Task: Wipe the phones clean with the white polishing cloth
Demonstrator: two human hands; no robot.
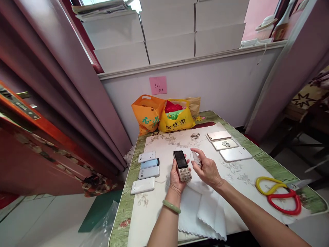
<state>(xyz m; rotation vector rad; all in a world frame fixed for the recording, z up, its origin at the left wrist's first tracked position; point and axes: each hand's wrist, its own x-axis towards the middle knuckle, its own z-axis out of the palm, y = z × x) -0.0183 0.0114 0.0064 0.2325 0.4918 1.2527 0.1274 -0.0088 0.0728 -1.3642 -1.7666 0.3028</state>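
Note:
My left hand is wrapped round a small gold keypad phone, held upright over the table with its dark screen facing me. A green bangle sits on that wrist. My right hand is closed on a small white spray bottle, its index finger on top, the nozzle turned toward the phone. Under both hands lies a white cloth on the floral white table cover.
Several phones lie in a column at the left; three more lie at the right. Yellow and red scissors rest near the right edge. Orange and yellow bags stand by the wall. A door stands left.

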